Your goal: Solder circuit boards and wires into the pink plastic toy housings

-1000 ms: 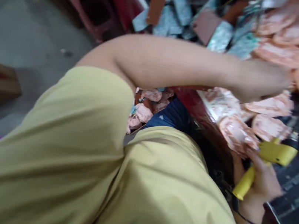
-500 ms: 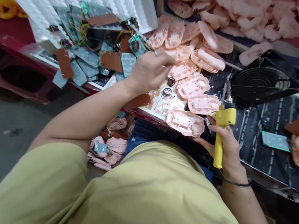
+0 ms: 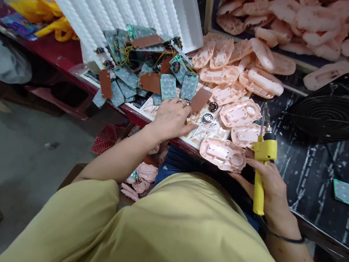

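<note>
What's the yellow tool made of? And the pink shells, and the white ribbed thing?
The yellow tool looks mostly like plastic, smooth and bright. The pink shells seem thin moulded plastic, slightly shiny: small posts and ridges show inside. The white ribbed thing may be foam, with a matte, bumpy surface, but I'm unsure.

Soldering gun [image 3: 265,151] is mostly yel, shells [image 3: 221,154] pale pink, boards [image 3: 168,86] grn & brn (fan [image 3: 327,116] is blk).

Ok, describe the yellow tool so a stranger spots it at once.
Find the round black grille on the black table cover. To its lower left in view, the right hand holds the yellow tool. It's pistol-shaped, metal-tipped and bright yellow, whereas its neighbours are pale pink shells.
</note>
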`<state>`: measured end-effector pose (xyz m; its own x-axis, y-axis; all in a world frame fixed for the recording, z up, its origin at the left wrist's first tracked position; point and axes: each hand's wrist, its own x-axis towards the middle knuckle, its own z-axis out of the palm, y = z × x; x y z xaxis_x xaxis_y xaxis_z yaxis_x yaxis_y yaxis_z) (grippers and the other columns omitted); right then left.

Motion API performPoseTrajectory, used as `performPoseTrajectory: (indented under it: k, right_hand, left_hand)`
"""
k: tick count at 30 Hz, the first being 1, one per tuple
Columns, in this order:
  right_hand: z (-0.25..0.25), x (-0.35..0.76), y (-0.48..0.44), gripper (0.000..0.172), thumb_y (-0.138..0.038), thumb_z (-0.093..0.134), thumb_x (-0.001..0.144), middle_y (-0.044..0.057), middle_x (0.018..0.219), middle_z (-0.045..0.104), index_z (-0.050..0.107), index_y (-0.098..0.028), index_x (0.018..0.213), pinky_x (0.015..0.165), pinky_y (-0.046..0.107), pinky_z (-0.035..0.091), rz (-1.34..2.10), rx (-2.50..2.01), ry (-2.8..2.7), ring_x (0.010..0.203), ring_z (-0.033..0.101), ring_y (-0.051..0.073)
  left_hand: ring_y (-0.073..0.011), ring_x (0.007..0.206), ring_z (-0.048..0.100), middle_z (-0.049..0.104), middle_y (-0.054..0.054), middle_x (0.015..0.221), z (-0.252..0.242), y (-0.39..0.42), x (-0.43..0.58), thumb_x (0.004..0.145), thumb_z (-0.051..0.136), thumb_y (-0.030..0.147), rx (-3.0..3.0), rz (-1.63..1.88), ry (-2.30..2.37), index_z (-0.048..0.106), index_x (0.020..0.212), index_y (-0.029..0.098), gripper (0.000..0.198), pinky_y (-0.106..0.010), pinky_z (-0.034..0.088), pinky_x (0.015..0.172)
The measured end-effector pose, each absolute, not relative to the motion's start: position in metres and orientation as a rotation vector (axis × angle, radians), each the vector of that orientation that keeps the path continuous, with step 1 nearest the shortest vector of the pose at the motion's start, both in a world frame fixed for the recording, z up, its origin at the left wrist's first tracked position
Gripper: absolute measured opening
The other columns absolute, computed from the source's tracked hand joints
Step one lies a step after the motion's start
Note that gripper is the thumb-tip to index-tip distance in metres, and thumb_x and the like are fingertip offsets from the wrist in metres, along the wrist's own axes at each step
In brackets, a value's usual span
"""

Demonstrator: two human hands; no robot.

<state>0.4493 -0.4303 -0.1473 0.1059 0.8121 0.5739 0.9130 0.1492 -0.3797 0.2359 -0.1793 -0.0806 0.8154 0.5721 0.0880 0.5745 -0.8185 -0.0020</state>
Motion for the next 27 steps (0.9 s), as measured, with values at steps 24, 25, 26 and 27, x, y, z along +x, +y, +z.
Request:
performPoseTrajectory:
  k: [24,25,26,27]
  right_hand:
    - [-0.120,0.422,-0.407,0.043,-0.022,0.079,0.082,0.004,0.105,0.075,0.061,-0.024,0.121,0.078,0.031,0.059,-0.233,-1.572,-1.755,0.092,0.072,0.020]
    - [-0.117,0.422,-0.408,0.043,-0.022,0.079,0.082,0.004,0.105,0.075,0.061,-0.023,0.121,0.078,0.031,0.059,-0.248,-1.575,-1.729,0.092,0.072,0.021]
    - [-0.113,0.424,-0.410,0.044,-0.020,0.080,0.081,0.004,0.103,0.075,0.061,-0.024,0.120,0.078,0.031,0.059,-0.255,-1.576,-1.698,0.090,0.072,0.020]
    - [-0.110,0.426,-0.413,0.043,-0.018,0.081,0.080,0.003,0.101,0.076,0.062,-0.024,0.119,0.077,0.030,0.059,-0.264,-1.571,-1.654,0.086,0.073,0.019]
  left_hand:
    - [-0.0239,0.098,0.065,0.076,-0.006,0.096,-0.061,-0.227,0.234,0.095,0.057,0.033,-3.356,-0.606,-0.566,0.077,0.089,0.023,0.024,-0.040,0.045,0.091]
    - [-0.0236,0.099,0.065,0.076,-0.006,0.097,-0.063,-0.229,0.238,0.095,0.056,0.033,-3.402,-0.540,-0.523,0.077,0.089,0.023,0.024,-0.040,0.045,0.092]
    - [-0.0230,0.097,0.065,0.076,-0.005,0.095,-0.066,-0.231,0.242,0.096,0.056,0.033,-3.445,-0.475,-0.505,0.076,0.091,0.023,0.023,-0.040,0.044,0.092]
    - [-0.0225,0.095,0.065,0.076,-0.004,0.091,-0.069,-0.231,0.245,0.095,0.056,0.032,-3.475,-0.420,-0.520,0.076,0.093,0.023,0.021,-0.040,0.044,0.092]
